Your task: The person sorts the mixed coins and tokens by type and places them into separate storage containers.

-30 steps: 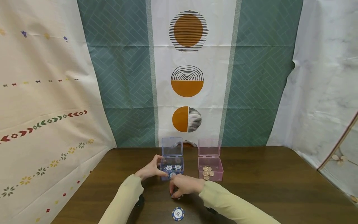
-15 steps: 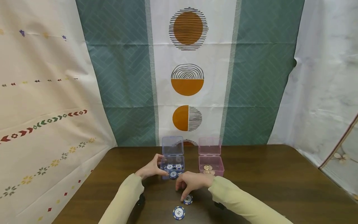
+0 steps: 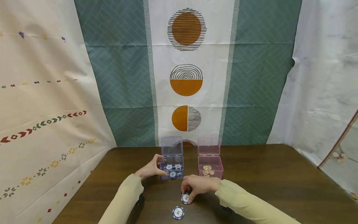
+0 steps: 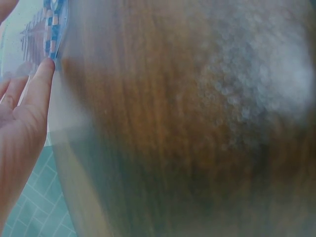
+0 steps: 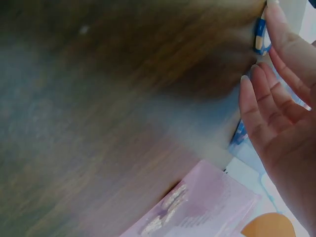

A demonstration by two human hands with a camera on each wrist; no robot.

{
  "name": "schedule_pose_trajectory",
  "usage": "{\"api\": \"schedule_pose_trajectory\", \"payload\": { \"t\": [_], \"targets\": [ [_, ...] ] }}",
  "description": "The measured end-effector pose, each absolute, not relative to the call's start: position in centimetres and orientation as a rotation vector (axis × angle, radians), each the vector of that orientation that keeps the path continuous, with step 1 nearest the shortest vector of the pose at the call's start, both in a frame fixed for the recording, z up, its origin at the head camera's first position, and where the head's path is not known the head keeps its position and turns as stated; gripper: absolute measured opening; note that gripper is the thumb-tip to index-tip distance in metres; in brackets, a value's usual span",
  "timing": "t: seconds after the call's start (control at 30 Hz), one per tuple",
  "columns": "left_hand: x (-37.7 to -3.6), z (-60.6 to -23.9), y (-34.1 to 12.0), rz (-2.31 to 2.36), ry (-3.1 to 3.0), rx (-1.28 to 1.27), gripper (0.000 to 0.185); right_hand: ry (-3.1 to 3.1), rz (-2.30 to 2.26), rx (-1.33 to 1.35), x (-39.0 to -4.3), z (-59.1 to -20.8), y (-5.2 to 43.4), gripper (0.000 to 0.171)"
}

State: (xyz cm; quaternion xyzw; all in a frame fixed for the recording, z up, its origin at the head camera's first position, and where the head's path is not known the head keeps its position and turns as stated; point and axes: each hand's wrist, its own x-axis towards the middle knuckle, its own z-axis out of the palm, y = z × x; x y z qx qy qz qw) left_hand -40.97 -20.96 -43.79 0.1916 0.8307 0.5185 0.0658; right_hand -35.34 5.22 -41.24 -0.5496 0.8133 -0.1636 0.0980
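Right hand (image 3: 199,185) fingers pinch a blue poker chip (image 3: 185,198) tipped on edge on the table (image 3: 265,177), at 6 o'clock from the blue box (image 3: 172,167). Left hand (image 3: 151,169) fingers curl round that box's 9 o'clock wall, steadying it. A second chip (image 3: 178,213) lies flat at 6 o'clock of the held one. Pink box (image 3: 210,167) with coins sits at 3 o'clock of the blue box. To do it well: get thumb under the raised edge, lift clean, clear the box's front wall, drop flat.
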Motion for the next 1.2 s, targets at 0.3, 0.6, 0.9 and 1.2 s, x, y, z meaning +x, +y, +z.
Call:
{"api": "schedule_pose_trajectory", "payload": {
  "t": [0.3,0.6,0.9,1.2],
  "targets": [
    [-41.0,-43.7,-20.9,1.545,2.521,0.552,0.075,2.432,-0.447,-1.674,-35.3,-41.2,5.4,0.024],
    [-40.8,-43.6,-20.9,1.567,2.486,0.613,0.074,2.506,-0.284,-1.621,-34.9,-40.8,4.8,0.024],
    [-40.7,-43.6,-21.0,1.586,2.467,0.620,0.073,2.540,-0.605,-1.552,-35.4,-40.1,5.4,0.021],
    [-40.4,-43.3,-20.8,1.609,2.454,0.594,0.071,2.609,-0.864,-1.449,-36.5,-38.6,5.9,0.025]
  ]
}}
